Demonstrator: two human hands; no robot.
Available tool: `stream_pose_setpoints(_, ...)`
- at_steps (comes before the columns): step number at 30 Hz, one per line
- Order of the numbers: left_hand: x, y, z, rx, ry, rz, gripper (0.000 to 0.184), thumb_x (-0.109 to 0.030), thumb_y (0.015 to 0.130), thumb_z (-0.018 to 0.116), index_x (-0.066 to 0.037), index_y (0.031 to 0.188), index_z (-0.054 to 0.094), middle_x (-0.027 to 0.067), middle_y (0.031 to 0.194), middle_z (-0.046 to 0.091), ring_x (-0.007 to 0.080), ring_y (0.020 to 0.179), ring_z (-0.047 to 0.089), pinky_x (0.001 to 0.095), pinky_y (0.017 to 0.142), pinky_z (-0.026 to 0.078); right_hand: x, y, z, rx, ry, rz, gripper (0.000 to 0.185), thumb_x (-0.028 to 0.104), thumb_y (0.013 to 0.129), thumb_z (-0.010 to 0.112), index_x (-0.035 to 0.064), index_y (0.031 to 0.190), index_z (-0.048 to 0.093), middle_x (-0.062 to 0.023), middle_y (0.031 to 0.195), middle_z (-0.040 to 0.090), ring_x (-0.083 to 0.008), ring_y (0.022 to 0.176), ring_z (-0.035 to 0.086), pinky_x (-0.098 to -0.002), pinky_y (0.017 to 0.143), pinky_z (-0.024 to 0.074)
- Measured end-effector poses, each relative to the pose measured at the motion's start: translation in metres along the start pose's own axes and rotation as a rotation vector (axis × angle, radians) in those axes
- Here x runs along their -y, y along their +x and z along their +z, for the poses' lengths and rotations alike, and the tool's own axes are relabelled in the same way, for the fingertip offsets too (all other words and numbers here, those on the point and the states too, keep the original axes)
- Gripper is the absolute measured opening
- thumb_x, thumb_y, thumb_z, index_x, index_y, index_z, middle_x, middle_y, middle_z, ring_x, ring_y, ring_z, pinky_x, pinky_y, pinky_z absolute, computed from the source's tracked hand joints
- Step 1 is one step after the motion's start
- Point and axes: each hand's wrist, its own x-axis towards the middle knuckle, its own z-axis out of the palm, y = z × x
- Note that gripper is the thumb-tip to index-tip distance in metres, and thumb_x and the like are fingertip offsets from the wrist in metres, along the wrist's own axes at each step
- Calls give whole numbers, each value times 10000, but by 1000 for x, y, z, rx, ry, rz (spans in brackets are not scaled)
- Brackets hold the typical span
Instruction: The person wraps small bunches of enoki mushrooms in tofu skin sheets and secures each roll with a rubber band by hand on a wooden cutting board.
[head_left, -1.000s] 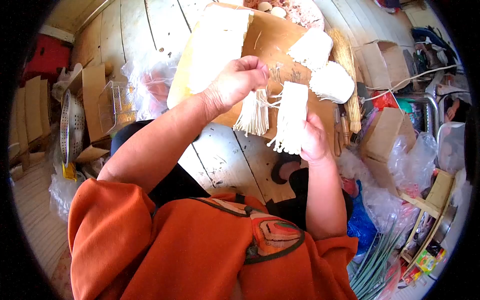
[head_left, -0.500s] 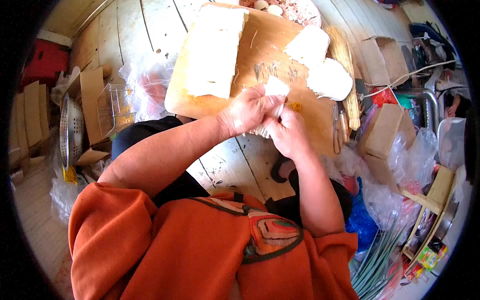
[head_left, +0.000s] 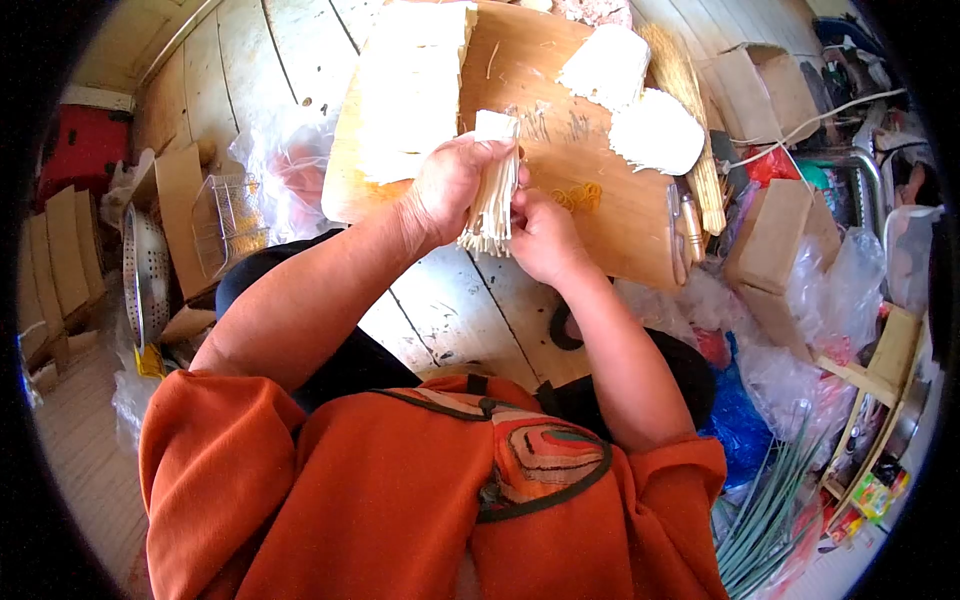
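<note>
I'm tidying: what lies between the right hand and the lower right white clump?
In the head view, yellow loops lie on the board between the right hand and that clump.

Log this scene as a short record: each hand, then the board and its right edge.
Left hand: closed around mushrooms, caps downward
Right hand: at the mushrooms' side, grip unclear
Board: white slab at left, two white chunks at upper right, yellow bands near the right hand
Right edge: straw bundle, wooden handle
</note>
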Motion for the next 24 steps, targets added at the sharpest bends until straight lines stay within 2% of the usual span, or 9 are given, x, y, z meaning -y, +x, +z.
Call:
stream_pose_setpoints(2,-4,2,-3,87,-15,92,237,-240,932,523,-12,995,518,132,781,609,227,629,617,359,551,545,-9,2,2,-15,5,35,163,121,795,624,59,938,671,-183,830,642,-298,821,645,-356,769,501)
stream_pose_setpoints(6,-35,-1,-4,197,-28,314,351,-313,917,495,13,1033,555,152,848,635,288,802,644,397,803,519,-25,4,3,-43,101,62,212,171,814,643,52,987,674,-145,863,673,-253,812,656,-355,756,508)
stream_pose_setpoints(7,-43,-2,-7,335,-64,358,364,-322,917,489,14,1040,555,153,887,635,299,849,636,412,843,505,-26,3,2,-43,100,62,212,171,814,643,52,987,674,-145,863,673,-253,812,656,-355,756,508)
stream_pose_setpoints(9,-51,-6,-2,235,-121,331,318,-290,931,475,5,1026,546,148,889,632,272,801,638,386,773,526,-23,0,1,2,75,38,221,118,826,635,40,1032,663,-43,816,666,-110,691,596,-260,657,493)
stream_pose_setpoints(12,-54,-9,-6,227,-36,168,256,-245,958,454,-7,1006,533,123,841,622,211,710,626,358,676,541,1,-8,-20,186,46,198,245,107,822,633,41,1057,654,-35,809,657,-95,661,570,-253,616,477)
stream_pose_setpoints(14,-44,-7,-3,165,225,172,223,-217,976,465,-4,1020,514,91,791,616,164,632,589,302,590,528,4,-11,-32,125,42,214,261,104,822,630,40,1074,648,-33,795,649,-93,659,569,-249,604,470)
stream_pose_setpoints(16,-41,-18,10,154,502,78,242,-215,990,449,13,1054,497,89,785,616,154,627,588,280,571,524,20,-16,-52,-14,131,211,325,129,819,640,3,1118,620,-95,882,678,-129,709,613,-266,629,495)
stream_pose_setpoints(19,-23,-16,11,282,656,-46,265,-241,964,525,2,1071,524,71,792,629,142,679,622,277,612,538,37,-22,-66,-93,702,72,298,125,868,638,-7,1133,605,-34,872,621,-68,653,535,-194,548,436)
stream_pose_setpoints(24,-6,-14,9,453,746,-109,339,-304,909,625,-12,1075,579,41,813,640,124,717,628,277,645,540,35,-24,-58,-13,719,69,255,82,877,612,-24,1109,608,-26,867,622,-56,659,531,-199,542,447)
